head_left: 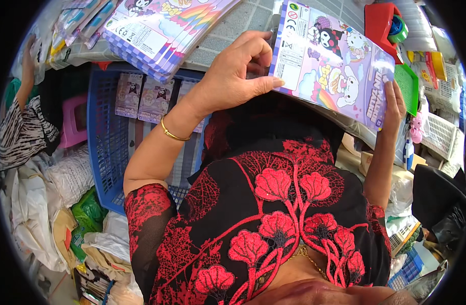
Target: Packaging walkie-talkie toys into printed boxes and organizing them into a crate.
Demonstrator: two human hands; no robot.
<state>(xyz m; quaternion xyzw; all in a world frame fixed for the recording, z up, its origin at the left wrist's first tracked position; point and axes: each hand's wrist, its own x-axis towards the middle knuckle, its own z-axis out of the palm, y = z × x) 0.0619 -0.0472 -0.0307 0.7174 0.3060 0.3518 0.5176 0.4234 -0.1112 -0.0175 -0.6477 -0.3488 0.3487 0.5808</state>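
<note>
A pink stool (71, 119) stands left of a blue basket (92, 122) containing small printed packs (155, 99); the left forearm hides part of it. A stack of purple cards (159, 38) overhangs the table (243, 23). The left hand's (238, 73) thumb touches the left edge of a raised purple card (322, 58), its other fingers curled; whether they grip, I cannot tell. The right hand (394, 104) grips the right edge. Beyond sit a green tray (408, 86) and white basket (440, 134).

Ok so the card (306, 63) is lilac with checkered edging, basket (101, 147) is blue, shirt (202, 203) is black with red flowers.
</note>
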